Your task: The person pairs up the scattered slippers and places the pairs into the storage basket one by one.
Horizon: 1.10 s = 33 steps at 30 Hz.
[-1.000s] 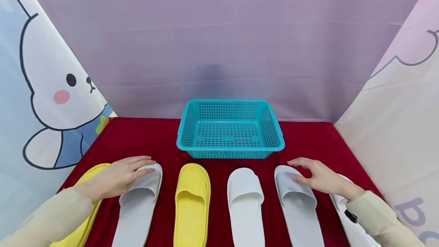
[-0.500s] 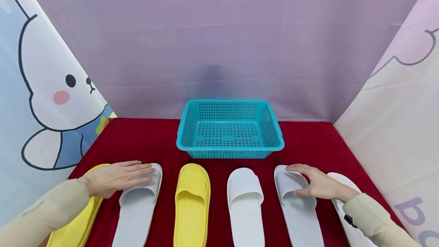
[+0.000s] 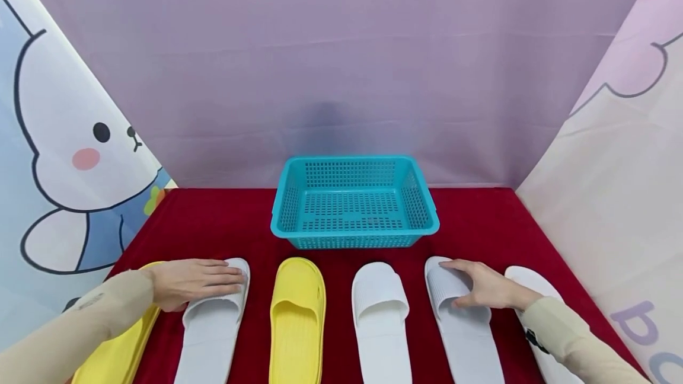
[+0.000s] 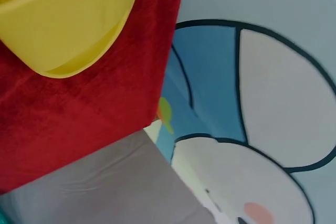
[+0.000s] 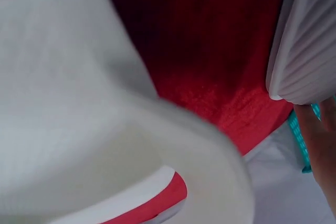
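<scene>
Fingers of my left hand (image 3: pixel 197 283) lie straight across the strap of a light grey slipper (image 3: pixel 205 342) in the head view; its thumb is hidden. My right hand (image 3: pixel 488 286) grips the strap of another light grey slipper (image 3: pixel 472 345), fingers toward the toe and thumb at the foot opening. In the right wrist view, fingertips (image 5: pixel 310 121) touch that slipper's ribbed toe (image 5: pixel 310 56). Both slippers lie flat. The left wrist view shows a yellow slipper (image 4: pixel 73 30) and no hand.
Yellow slippers lie far left (image 3: pixel 109 360) and left of centre (image 3: pixel 296 336). White slippers lie right of centre (image 3: pixel 381 342) and under the right forearm (image 3: pixel 528 280). A blue-green mesh basket (image 3: pixel 352 233) stands behind the row on red cloth (image 3: pixel 229 218). Curtains enclose the sides and back.
My left hand has come down, its fingers flattening onto the grey strap. My right hand's thumb has spread away from its fingers toward the slipper's opening. The head view has shifted slightly.
</scene>
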Tool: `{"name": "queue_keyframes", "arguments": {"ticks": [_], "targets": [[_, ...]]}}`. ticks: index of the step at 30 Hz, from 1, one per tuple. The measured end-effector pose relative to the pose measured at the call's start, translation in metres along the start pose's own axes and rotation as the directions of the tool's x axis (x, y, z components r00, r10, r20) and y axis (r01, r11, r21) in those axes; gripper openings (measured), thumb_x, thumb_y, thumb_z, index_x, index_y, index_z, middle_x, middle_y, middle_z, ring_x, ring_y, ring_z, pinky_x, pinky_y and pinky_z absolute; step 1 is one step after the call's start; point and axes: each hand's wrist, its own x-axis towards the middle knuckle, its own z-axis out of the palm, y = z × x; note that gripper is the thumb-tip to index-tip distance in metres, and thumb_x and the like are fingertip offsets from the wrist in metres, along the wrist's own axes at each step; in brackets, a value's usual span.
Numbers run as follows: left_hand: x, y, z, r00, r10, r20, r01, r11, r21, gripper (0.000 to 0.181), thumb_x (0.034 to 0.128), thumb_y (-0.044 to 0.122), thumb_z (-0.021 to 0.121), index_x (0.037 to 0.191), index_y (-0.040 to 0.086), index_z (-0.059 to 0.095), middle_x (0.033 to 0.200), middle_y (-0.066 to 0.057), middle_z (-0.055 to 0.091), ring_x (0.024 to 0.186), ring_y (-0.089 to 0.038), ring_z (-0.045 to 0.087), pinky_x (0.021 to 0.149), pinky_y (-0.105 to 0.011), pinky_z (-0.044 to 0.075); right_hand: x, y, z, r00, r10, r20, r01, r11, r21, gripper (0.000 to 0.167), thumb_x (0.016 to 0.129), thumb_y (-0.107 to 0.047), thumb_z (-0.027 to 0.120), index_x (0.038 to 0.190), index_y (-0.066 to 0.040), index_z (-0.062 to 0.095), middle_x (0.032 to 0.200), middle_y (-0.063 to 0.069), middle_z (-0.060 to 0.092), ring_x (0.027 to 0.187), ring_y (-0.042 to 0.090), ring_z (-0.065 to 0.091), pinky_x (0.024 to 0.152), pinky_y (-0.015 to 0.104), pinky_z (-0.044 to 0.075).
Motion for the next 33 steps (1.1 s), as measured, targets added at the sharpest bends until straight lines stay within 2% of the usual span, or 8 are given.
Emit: {"name": "queue_keyframes", "arguments": {"ticks": [4, 8, 14, 22, 23, 26, 29, 33], "targets": [[0.008, -0.004, 0.002, 0.998, 0.063, -0.011, -0.062, 0.998, 0.006, 0.105, 0.0572, 0.040, 0.081, 0.143, 0.010, 0.029, 0.146, -0.004, 0.035, 0.132, -0.021, 0.034, 0.112, -0.022, -0.012, 0.004, 0.001, 0.001, 1.000, 0.018, 0.011, -0.018, 1.000, -0.006, 0.080, 0.065, -0.036, 0.079, 0.130, -0.003, 0.048, 0.126, 0.012, 0.052, 0.102, 0.020, 0.049, 0.079, 0.030, 0.048], [0.011, -0.007, 0.003, 0.995, 0.098, -0.016, -0.097, 0.995, 0.019, 0.105, 0.0577, 0.045, 0.079, 0.143, 0.009, 0.030, 0.146, -0.006, 0.035, 0.133, -0.023, 0.033, 0.112, -0.024, -0.012, 0.008, 0.001, 0.000, 1.000, 0.019, 0.025, -0.019, 1.000, -0.010, 0.081, 0.063, -0.035, 0.080, 0.130, -0.002, 0.048, 0.125, 0.012, 0.052, 0.102, 0.021, 0.049, 0.078, 0.030, 0.048], [0.015, -0.009, 0.008, 0.991, 0.134, -0.027, -0.134, 0.991, -0.014, 0.101, 0.0619, 0.045, 0.076, 0.143, 0.008, 0.028, 0.146, -0.008, 0.033, 0.133, -0.025, 0.033, 0.113, -0.024, -0.010, 0.010, 0.001, -0.003, 0.996, 0.043, 0.072, -0.044, 0.999, 0.011, 0.080, 0.062, -0.035, 0.081, 0.128, -0.004, 0.050, 0.122, 0.010, 0.052, 0.102, 0.020, 0.047, 0.079, 0.031, 0.047], [0.016, -0.011, 0.012, 0.988, 0.149, -0.040, -0.149, 0.989, 0.006, 0.103, 0.0570, 0.045, 0.077, 0.142, 0.010, 0.031, 0.144, -0.006, 0.037, 0.131, -0.024, 0.035, 0.114, -0.025, -0.009, 0.011, 0.002, -0.005, 0.995, 0.052, 0.089, -0.055, 0.998, 0.031, 0.075, 0.061, -0.034, 0.082, 0.124, -0.006, 0.052, 0.113, 0.005, 0.055, 0.096, 0.019, 0.048, 0.072, 0.028, 0.046], [0.016, -0.010, 0.011, 0.989, 0.145, -0.036, -0.145, 0.989, 0.007, 0.104, 0.0561, 0.045, 0.078, 0.142, 0.011, 0.031, 0.144, -0.005, 0.037, 0.131, -0.024, 0.035, 0.114, -0.024, -0.006, 0.012, 0.002, -0.005, 0.995, 0.052, 0.089, -0.055, 0.998, 0.031, 0.075, 0.061, -0.033, 0.082, 0.124, -0.006, 0.052, 0.112, 0.004, 0.055, 0.095, 0.018, 0.048, 0.072, 0.027, 0.046], [0.015, -0.009, 0.008, 0.990, 0.136, -0.024, -0.136, 0.991, 0.012, 0.104, 0.0549, 0.047, 0.079, 0.142, 0.013, 0.032, 0.143, -0.004, 0.038, 0.130, -0.022, 0.035, 0.113, -0.026, 0.017, 0.012, 0.002, -0.006, 0.995, 0.045, 0.093, -0.049, 0.998, 0.037, 0.074, 0.061, -0.032, 0.081, 0.124, -0.006, 0.052, 0.111, 0.004, 0.055, 0.095, 0.018, 0.047, 0.071, 0.026, 0.045], [0.013, -0.008, 0.004, 0.992, 0.124, -0.009, -0.124, 0.992, 0.018, 0.106, 0.0533, 0.049, 0.080, 0.141, 0.014, 0.032, 0.142, -0.003, 0.039, 0.129, -0.022, 0.036, 0.101, -0.033, 0.039, 0.012, 0.002, -0.006, 0.994, 0.043, 0.101, -0.048, 0.998, 0.047, 0.073, 0.062, -0.031, 0.081, 0.124, -0.006, 0.052, 0.111, 0.004, 0.055, 0.094, 0.018, 0.047, 0.071, 0.026, 0.045], [0.010, -0.007, -0.002, 0.996, 0.084, 0.012, -0.084, 0.996, 0.010, 0.109, 0.0499, 0.048, 0.082, 0.140, 0.014, 0.033, 0.140, -0.003, 0.040, 0.127, -0.022, 0.037, 0.096, -0.037, 0.045, 0.012, 0.003, -0.006, 0.993, 0.044, 0.106, -0.049, 0.998, 0.049, 0.074, 0.062, -0.031, 0.081, 0.125, -0.006, 0.052, 0.111, 0.004, 0.054, 0.095, 0.019, 0.047, 0.070, 0.026, 0.045]]}}
